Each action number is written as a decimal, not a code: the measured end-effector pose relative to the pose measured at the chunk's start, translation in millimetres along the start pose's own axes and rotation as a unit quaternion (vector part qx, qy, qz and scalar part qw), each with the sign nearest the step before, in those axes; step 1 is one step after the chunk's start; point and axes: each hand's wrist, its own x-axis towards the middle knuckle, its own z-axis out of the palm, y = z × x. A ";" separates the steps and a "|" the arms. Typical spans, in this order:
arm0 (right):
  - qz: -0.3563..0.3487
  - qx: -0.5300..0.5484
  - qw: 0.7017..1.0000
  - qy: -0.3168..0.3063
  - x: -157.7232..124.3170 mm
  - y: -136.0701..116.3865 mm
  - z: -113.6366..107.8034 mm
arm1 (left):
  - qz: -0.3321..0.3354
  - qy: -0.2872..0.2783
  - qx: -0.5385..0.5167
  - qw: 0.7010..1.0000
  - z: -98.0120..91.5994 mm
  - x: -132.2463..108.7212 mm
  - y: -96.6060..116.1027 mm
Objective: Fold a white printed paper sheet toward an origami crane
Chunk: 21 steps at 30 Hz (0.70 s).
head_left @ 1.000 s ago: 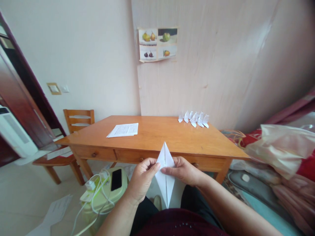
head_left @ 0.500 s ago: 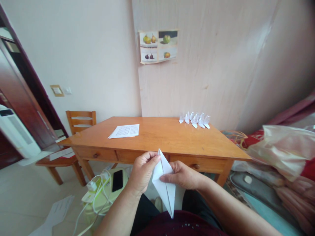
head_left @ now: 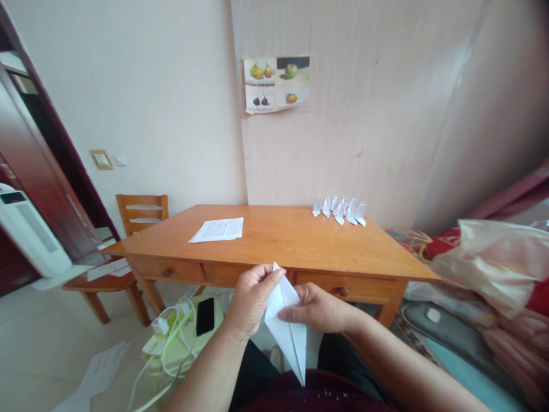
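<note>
A sheet of white paper folded into a long kite shape [head_left: 286,335] hangs between my hands over my lap, in front of the table. A crease line runs down its middle, and its long point faces down toward me. My left hand [head_left: 253,297] pinches the upper tip, thumb on the near face. My right hand [head_left: 315,308] grips the right side, thumb flat across the middle and fingers partly hidden behind. Several small folded white paper figures [head_left: 338,212] stand together at the back right of the table.
On the wooden table [head_left: 274,240] lies a stack of printed sheets [head_left: 221,229]. A wooden chair [head_left: 141,206] is at the left. A phone [head_left: 205,316] and white cables [head_left: 171,335] rest on a greenish box at lower left. Bags and bedding [head_left: 493,269] fill the right.
My left thumb has shifted slightly right across the upper tip, and the tip leans a little further left. The right hand keeps its grip on the folded paper.
</note>
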 end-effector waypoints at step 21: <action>-0.073 0.102 0.971 0.203 9.1 -4.9 -2.4 | -0.066 -0.025 -0.025 0.997 4.2 -8.8 -14.6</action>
